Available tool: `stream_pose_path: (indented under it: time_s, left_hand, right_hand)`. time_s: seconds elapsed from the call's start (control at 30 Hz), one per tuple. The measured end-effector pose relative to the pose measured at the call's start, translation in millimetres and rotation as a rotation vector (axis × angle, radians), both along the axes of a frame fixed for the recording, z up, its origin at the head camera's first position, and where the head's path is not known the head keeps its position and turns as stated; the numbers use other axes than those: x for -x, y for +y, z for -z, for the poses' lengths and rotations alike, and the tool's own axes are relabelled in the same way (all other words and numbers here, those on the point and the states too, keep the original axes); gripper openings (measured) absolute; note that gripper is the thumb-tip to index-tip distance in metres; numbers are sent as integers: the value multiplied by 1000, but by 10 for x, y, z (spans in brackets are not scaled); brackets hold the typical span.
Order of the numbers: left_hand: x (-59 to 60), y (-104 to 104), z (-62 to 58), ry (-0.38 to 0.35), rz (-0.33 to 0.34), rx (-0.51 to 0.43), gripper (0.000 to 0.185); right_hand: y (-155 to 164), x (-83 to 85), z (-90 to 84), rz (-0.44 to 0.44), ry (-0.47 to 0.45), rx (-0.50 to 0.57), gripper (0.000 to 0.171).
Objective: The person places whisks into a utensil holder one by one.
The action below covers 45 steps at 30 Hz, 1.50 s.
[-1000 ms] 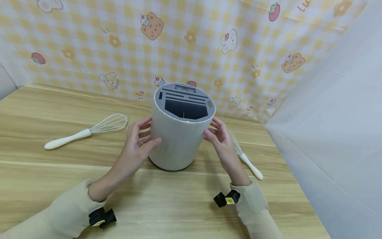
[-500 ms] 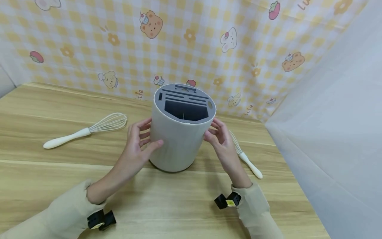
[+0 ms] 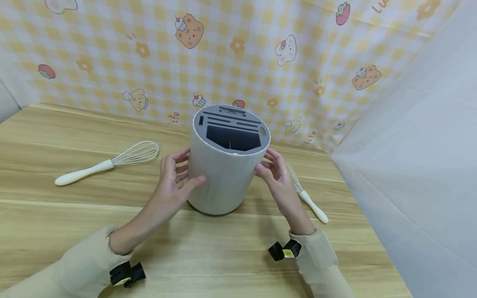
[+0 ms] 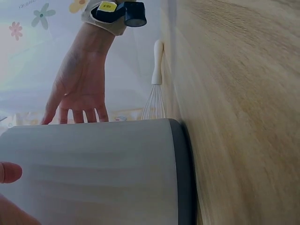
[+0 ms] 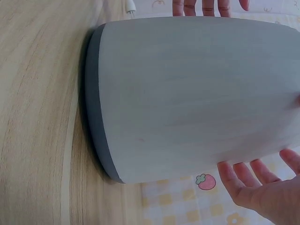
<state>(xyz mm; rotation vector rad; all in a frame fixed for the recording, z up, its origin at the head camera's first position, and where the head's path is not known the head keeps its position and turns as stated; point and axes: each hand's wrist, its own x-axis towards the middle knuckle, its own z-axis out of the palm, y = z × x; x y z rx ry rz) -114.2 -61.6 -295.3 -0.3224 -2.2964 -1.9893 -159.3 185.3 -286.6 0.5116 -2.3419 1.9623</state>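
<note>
A white round knife holder (image 3: 220, 178) with a grey slotted top and a large dark compartment stands on the table, midway between my hands. My left hand (image 3: 173, 178) holds its left side, thumb on the front and fingers reaching round behind. On the opposite side my right hand (image 3: 277, 178) grips near the upper part, its thumb at the wall and fingertips partly hidden behind it. The right wrist view shows the holder's dark base ring (image 5: 101, 103) down at the wood, with right-hand fingers (image 5: 227, 176) against the wall.
To the left lies a whisk with a white handle (image 3: 85, 171). Another white-handled whisk (image 3: 313, 207) lies just right of my right hand. A yellow checked cloth (image 3: 238, 62) hangs behind the wooden table (image 3: 208, 256), and a white sheet (image 3: 417, 165) borders the right.
Almost nothing moves: the holder's top tips very slightly toward me compared with a second ago. Both hands keep their hold, and the whisks stay put.
</note>
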Motion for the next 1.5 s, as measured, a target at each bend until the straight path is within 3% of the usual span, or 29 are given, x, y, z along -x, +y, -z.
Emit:
stream_pose_path:
  time_s: [0.43, 0.63, 0.9, 1.27, 1.5]
  left_hand:
    - [20, -4, 9, 9, 1, 48, 71]
    - [33, 2, -9, 4, 2, 65, 72]
    - [35, 6, -25, -25, -1, 71, 74]
    - [28, 10, -33, -28, 3, 75, 74]
    - [52, -14, -64, -31, -5, 88, 75]
  right_hand:
    - [-16, 5, -41, 47, -18, 0, 45]
    - [-35, 52, -191, 62, 86, 64, 47]
    - [-39, 182, -367, -5, 122, 37, 54]
    - [13, 256, -367, -183, 106, 118, 57]
    - [18, 271, -334, -174, 93, 134, 63]
